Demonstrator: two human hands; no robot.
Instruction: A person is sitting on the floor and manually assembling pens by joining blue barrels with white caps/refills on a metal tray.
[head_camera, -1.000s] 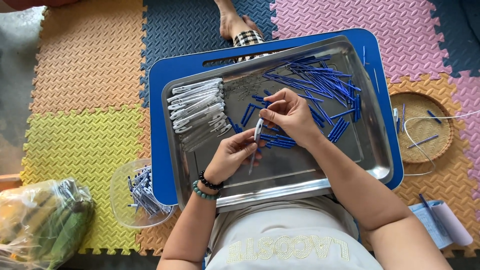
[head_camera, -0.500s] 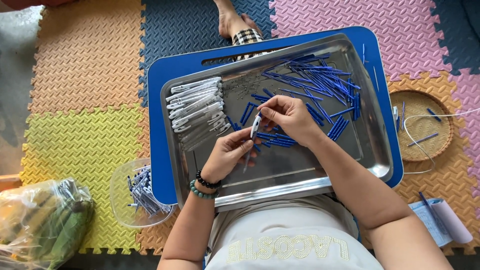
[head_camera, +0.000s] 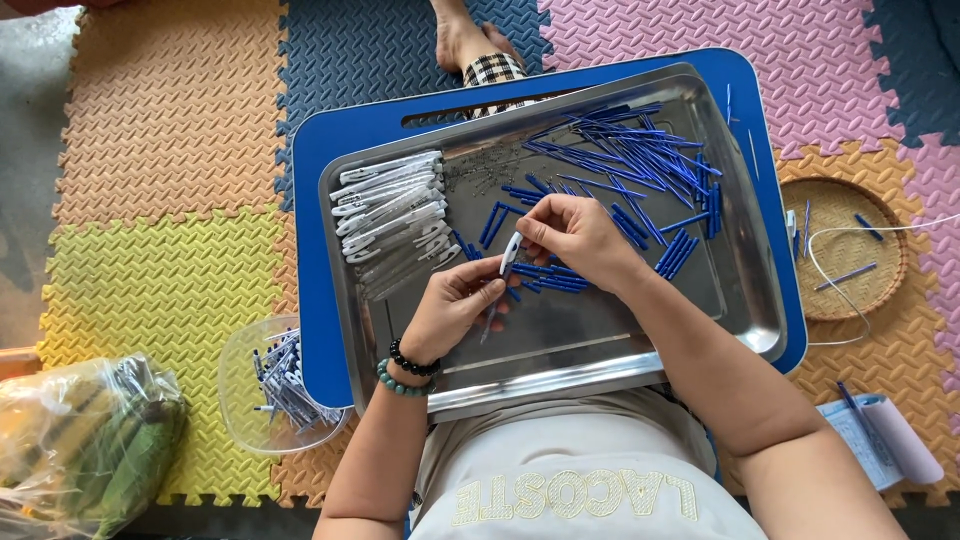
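Note:
My left hand (head_camera: 455, 305) and my right hand (head_camera: 575, 240) meet over a steel tray (head_camera: 745, 300), both gripping one pen (head_camera: 505, 268) with a white cap end. The left hand pinches the lower barrel, the right hand pinches the upper end. A row of white pen barrels (head_camera: 395, 215) lies at the tray's left. Thin blue refills (head_camera: 635, 155) are heaped at its far right. Short blue caps (head_camera: 550, 280) lie scattered under my hands.
The tray rests on a blue lap table (head_camera: 310, 290). A clear tub of finished pens (head_camera: 280, 385) sits at the left on foam floor mats. A plastic bag (head_camera: 85, 445) lies at the lower left. A woven basket (head_camera: 845, 250) stands at the right, a notepad (head_camera: 880, 440) below it. Another person's foot (head_camera: 465, 40) shows at the top.
Both hands have kept the pen between them over the tray's middle, with only small finger movement; the pen has shifted slightly.

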